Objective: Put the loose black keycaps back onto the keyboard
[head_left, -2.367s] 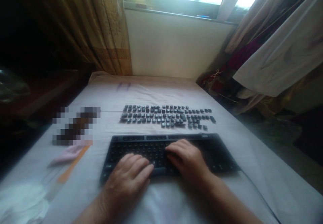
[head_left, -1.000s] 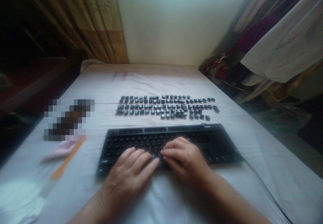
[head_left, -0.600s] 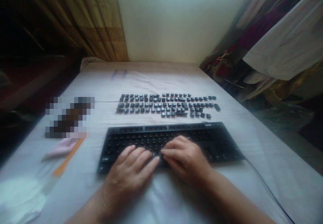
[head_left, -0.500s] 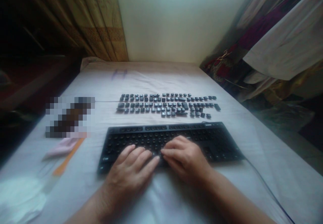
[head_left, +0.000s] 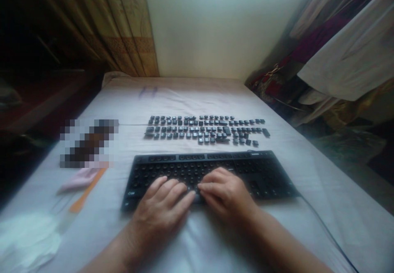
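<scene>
A black keyboard (head_left: 181,167) with most of its keycaps off lies crosswise in front of me. My left hand (head_left: 164,205) rests on its lower left part, fingers stretched out and a little apart, the thumb toward the middle. Close beside that thumb, my right hand (head_left: 229,195) bends over the lower middle keys with its fingertips pressed together. Whatever those fingertips pinch is hidden or too small to name. Behind the keyboard, loose black keycaps (head_left: 192,129) are laid out in several rows on the pale sheet (head_left: 129,100).
To the left are a pixelated dark item (head_left: 89,143), a pink cloth (head_left: 80,179) and an orange strip (head_left: 88,191). White cloth or paper (head_left: 27,238) lies at the lower left. The keyboard's cable (head_left: 328,230) runs off to the lower right. Clothes (head_left: 344,67) hang at the right.
The whole view has shifted slightly right and down. Both hands keep nearly the same place on the keyboard, and the keycap rows look unchanged.
</scene>
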`<action>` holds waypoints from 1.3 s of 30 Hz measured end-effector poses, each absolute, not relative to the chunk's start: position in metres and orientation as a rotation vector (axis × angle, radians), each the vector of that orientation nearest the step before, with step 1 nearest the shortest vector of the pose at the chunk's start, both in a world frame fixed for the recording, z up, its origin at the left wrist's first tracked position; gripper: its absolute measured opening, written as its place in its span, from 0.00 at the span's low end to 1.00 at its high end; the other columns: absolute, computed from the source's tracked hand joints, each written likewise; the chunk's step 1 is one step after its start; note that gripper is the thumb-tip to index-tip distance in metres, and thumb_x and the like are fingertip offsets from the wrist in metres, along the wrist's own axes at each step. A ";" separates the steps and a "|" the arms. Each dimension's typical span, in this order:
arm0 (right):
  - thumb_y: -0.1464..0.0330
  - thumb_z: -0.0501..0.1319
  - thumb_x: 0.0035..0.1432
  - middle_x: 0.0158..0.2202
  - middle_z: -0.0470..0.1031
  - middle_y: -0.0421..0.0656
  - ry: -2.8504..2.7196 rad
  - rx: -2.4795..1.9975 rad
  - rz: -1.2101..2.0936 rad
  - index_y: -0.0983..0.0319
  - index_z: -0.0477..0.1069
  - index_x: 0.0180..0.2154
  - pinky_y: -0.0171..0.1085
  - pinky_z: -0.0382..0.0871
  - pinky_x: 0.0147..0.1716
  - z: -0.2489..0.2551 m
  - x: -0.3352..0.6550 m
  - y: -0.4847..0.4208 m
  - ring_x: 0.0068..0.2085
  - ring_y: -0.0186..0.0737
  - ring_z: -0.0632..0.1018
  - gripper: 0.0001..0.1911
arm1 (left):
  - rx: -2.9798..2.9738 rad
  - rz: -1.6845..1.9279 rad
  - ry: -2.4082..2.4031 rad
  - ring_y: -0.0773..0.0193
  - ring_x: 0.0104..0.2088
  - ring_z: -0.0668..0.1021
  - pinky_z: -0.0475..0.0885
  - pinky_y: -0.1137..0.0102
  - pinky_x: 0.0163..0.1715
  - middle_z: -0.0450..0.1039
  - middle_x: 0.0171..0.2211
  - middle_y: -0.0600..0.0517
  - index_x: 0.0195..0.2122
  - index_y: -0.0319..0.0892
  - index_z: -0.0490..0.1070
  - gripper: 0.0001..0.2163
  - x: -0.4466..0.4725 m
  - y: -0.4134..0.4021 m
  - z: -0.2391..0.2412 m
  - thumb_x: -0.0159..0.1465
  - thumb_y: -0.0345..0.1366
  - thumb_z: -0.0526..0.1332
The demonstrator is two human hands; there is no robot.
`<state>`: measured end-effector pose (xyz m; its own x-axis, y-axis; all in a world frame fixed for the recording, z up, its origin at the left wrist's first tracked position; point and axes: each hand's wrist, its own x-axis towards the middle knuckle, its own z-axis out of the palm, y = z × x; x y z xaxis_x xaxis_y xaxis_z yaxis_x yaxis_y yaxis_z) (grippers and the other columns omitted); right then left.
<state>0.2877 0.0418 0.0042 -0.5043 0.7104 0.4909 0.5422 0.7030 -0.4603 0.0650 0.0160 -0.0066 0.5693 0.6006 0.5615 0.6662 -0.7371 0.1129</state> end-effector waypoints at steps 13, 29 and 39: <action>0.74 0.61 0.61 0.33 0.81 0.44 -2.099 -0.985 0.457 0.60 0.78 0.36 0.37 0.74 0.37 0.003 0.293 0.044 0.34 0.39 0.79 0.07 | -2.677 -0.908 -1.073 0.62 0.50 0.74 0.56 0.63 0.63 0.77 0.45 0.53 0.49 0.49 0.77 0.12 0.062 0.017 -0.010 0.72 0.36 0.54; 0.75 0.61 0.60 0.32 0.81 0.45 -2.080 -1.013 0.508 0.61 0.79 0.34 0.35 0.74 0.35 0.009 0.289 0.045 0.34 0.38 0.80 0.09 | -2.542 -0.978 -0.973 0.63 0.49 0.75 0.58 0.65 0.62 0.77 0.44 0.54 0.48 0.50 0.76 0.13 0.060 0.023 -0.028 0.72 0.34 0.52; 0.72 0.60 0.62 0.36 0.82 0.44 -2.329 -1.375 0.225 0.59 0.81 0.35 0.36 0.72 0.39 0.034 0.303 0.094 0.38 0.40 0.79 0.09 | -2.555 -1.034 -0.971 0.63 0.48 0.75 0.57 0.66 0.62 0.77 0.44 0.55 0.47 0.49 0.77 0.12 0.061 0.023 -0.023 0.71 0.34 0.54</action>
